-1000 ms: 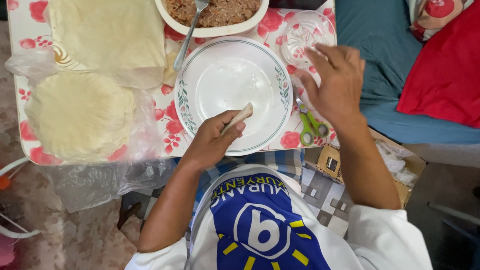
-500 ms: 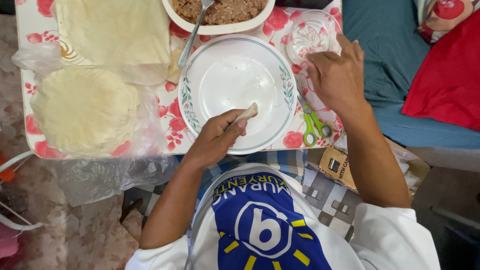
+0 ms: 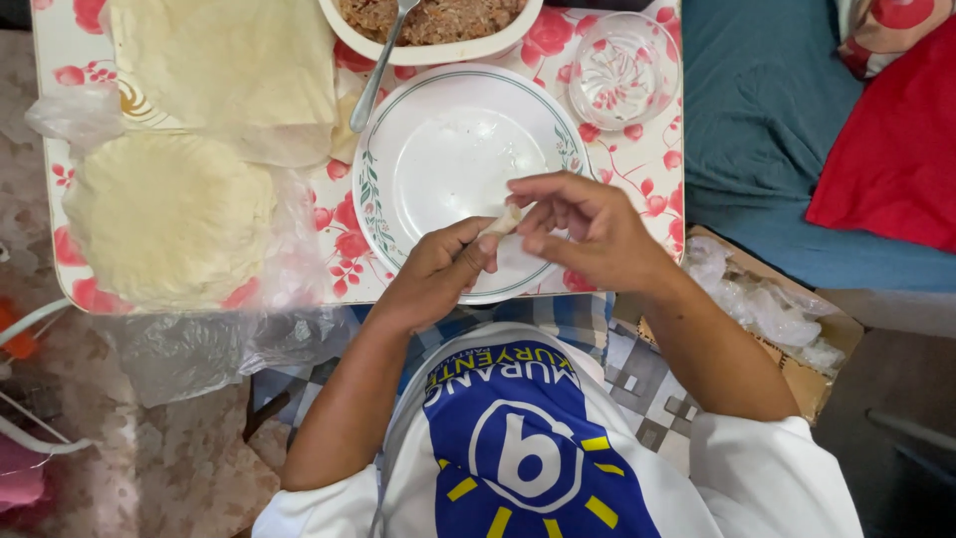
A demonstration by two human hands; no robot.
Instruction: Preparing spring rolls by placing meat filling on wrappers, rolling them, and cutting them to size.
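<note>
Both hands pinch a small rolled wrapper (image 3: 501, 221) over the white plate (image 3: 448, 149) at the tabletop's near edge: left hand (image 3: 438, 271) fingers closed on it, right hand (image 3: 583, 231) fingertips too. Clear plastic bag of round wrappers (image 3: 169, 214) sits at the left corner.

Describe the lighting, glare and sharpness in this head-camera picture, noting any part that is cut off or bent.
Head view: soft, even daylight with faint shadows; mild sheen on the white plate and clear plastic bag; both hands, left hand and right hand, are sharp; the filling bowl is cropped at the top edge; slight wide-angle bending toward the corners.
</note>
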